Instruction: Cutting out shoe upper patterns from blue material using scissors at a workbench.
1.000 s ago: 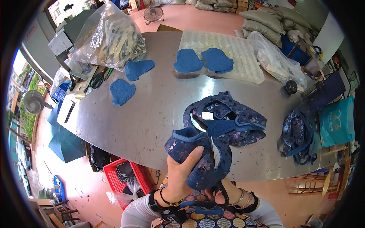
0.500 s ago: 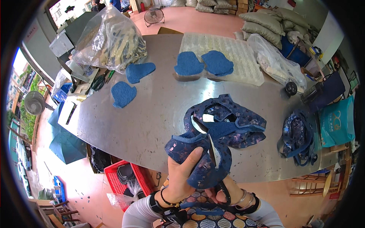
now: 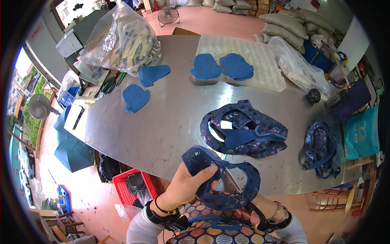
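Note:
My left hand (image 3: 187, 184) pinches a navy floral fabric shoe upper (image 3: 248, 195) with the thumb on top, holding it up near the table's front edge. The piece hangs as an open loop with blue lining. Below its right side, my right hand (image 3: 252, 214) is closed around the black handle of what look like scissors (image 3: 256, 210); a thin blade shows through the loop's opening, and several fingers are hidden. Just beyond, on the metal table (image 3: 170, 122), lies a pile of similar floral uppers (image 3: 266, 126) with a white label inside.
Blue fabric cutouts (image 3: 136, 99) lie at left, others (image 3: 206, 67) on a whitish textured sheet (image 3: 264, 77). A plastic bag of pieces (image 3: 118, 40) stands far left. More floral pieces (image 3: 319, 146) and a teal bag (image 3: 360, 134) are at right. A red basket (image 3: 126, 191) stands below.
The held upper has turned and spread into an open loop, shifting slightly away from the pile. My right hand has moved a little right and down.

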`<move>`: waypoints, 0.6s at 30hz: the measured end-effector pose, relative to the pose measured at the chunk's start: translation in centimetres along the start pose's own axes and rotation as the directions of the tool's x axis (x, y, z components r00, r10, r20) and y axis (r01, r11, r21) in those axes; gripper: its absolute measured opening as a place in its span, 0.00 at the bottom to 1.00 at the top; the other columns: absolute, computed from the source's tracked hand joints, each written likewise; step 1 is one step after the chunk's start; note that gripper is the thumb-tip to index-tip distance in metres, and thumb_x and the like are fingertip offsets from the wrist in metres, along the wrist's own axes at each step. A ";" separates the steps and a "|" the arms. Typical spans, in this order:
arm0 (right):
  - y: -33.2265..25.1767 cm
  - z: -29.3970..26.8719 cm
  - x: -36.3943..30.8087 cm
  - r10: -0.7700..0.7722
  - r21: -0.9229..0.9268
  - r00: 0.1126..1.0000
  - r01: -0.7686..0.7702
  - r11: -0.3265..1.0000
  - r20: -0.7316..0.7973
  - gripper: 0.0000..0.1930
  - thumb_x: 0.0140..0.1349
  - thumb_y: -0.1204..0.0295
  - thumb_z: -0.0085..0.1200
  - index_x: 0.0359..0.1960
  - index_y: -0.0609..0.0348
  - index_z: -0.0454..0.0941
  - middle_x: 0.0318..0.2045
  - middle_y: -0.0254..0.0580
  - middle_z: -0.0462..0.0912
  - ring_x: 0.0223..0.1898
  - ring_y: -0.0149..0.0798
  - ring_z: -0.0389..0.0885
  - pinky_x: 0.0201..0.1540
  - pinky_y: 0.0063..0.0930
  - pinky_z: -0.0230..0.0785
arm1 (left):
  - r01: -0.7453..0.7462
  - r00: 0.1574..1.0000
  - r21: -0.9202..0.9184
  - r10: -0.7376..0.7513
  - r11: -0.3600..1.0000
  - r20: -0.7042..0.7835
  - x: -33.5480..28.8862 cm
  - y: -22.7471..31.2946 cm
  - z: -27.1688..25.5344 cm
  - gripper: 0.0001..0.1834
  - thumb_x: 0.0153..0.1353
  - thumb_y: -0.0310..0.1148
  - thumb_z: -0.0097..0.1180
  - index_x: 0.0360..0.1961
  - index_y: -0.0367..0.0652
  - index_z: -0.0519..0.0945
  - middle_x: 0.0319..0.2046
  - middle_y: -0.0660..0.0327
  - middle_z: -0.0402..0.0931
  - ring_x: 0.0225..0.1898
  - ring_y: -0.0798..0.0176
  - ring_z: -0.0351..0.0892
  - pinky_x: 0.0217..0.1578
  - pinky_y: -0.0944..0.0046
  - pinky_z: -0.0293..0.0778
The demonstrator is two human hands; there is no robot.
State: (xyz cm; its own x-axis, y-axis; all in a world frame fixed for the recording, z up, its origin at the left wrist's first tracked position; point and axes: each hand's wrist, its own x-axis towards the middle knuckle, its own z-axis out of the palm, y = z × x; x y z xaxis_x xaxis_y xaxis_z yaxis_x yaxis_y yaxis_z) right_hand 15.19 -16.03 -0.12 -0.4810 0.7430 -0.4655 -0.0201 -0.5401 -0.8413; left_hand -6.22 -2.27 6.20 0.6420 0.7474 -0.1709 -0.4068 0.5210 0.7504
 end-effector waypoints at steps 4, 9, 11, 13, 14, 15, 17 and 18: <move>1.1 0.2 -0.2 0.003 -0.079 0.999 -0.006 0.997 -0.041 0.18 0.37 0.70 0.63 0.33 0.57 0.74 0.23 0.33 0.78 0.25 0.29 0.74 0.27 0.21 0.64 | 0.016 1.000 0.293 -0.023 0.956 0.019 -0.6 1.6 0.2 0.20 0.55 0.20 0.50 0.49 0.38 0.62 0.28 0.61 0.72 0.22 0.72 0.71 0.24 0.73 0.69; 0.3 0.5 -0.5 0.106 -0.010 0.992 -0.107 0.994 -0.061 0.19 0.39 0.71 0.61 0.37 0.58 0.73 0.24 0.33 0.78 0.26 0.28 0.73 0.29 0.20 0.65 | -0.060 0.997 0.416 0.036 0.907 0.066 -0.6 2.4 0.2 0.29 0.52 0.17 0.53 0.55 0.39 0.57 0.33 0.60 0.72 0.23 0.72 0.71 0.24 0.73 0.70; -0.7 0.9 -0.4 0.174 0.089 0.983 -0.168 0.982 -0.062 0.20 0.41 0.69 0.61 0.39 0.58 0.72 0.24 0.33 0.77 0.26 0.27 0.73 0.29 0.20 0.65 | -0.072 0.995 0.433 0.033 0.899 0.098 -0.4 2.5 0.2 0.31 0.51 0.16 0.52 0.56 0.39 0.56 0.35 0.59 0.72 0.24 0.72 0.72 0.23 0.73 0.69; -0.3 1.0 -0.4 0.158 0.128 0.986 -0.151 0.980 -0.044 0.21 0.44 0.65 0.60 0.41 0.58 0.71 0.24 0.33 0.77 0.26 0.27 0.73 0.29 0.19 0.65 | -0.057 0.995 0.463 0.011 0.885 0.102 -0.5 2.7 0.3 0.32 0.50 0.16 0.53 0.56 0.39 0.56 0.37 0.59 0.71 0.28 0.71 0.72 0.28 0.72 0.71; 0.9 0.7 -0.3 0.101 0.096 0.994 -0.098 0.991 -0.028 0.21 0.45 0.63 0.59 0.41 0.58 0.71 0.24 0.33 0.77 0.26 0.27 0.73 0.29 0.19 0.65 | -0.050 0.994 0.478 0.000 0.877 0.105 -0.5 2.7 0.4 0.32 0.49 0.16 0.54 0.56 0.39 0.57 0.38 0.59 0.71 0.30 0.71 0.73 0.30 0.72 0.71; 1.0 0.7 -0.2 0.056 0.079 0.998 -0.054 0.995 -0.021 0.22 0.46 0.61 0.59 0.41 0.58 0.71 0.24 0.33 0.77 0.26 0.27 0.73 0.28 0.19 0.65 | -0.085 0.993 0.507 0.029 0.858 0.117 -0.4 2.5 0.2 0.33 0.49 0.17 0.55 0.56 0.39 0.57 0.39 0.59 0.71 0.33 0.70 0.72 0.34 0.71 0.71; 0.0 1.1 -0.1 -0.025 0.059 1.000 0.026 0.998 -0.017 0.24 0.46 0.56 0.60 0.40 0.58 0.71 0.24 0.33 0.77 0.25 0.27 0.73 0.27 0.19 0.65 | -0.153 0.986 0.563 0.085 0.812 0.146 0.0 1.8 -0.3 0.33 0.47 0.18 0.57 0.56 0.39 0.58 0.42 0.60 0.70 0.39 0.70 0.72 0.41 0.69 0.69; -0.6 1.2 -0.1 -0.056 0.030 0.998 0.057 0.998 -0.017 0.25 0.45 0.54 0.60 0.39 0.58 0.71 0.23 0.33 0.76 0.25 0.27 0.73 0.27 0.19 0.65 | -0.144 0.987 0.539 0.083 0.830 0.136 0.0 1.7 -0.2 0.34 0.47 0.18 0.57 0.56 0.38 0.59 0.43 0.60 0.69 0.42 0.70 0.70 0.43 0.69 0.68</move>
State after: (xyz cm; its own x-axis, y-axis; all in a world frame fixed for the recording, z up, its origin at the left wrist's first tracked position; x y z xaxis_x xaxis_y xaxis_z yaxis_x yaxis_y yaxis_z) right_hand 14.18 -16.20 0.76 -0.4644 0.7787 -0.4219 -0.0740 -0.5088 -0.8577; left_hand -7.05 -1.33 7.39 0.6884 0.7251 -0.0200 -0.0799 0.1032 0.9915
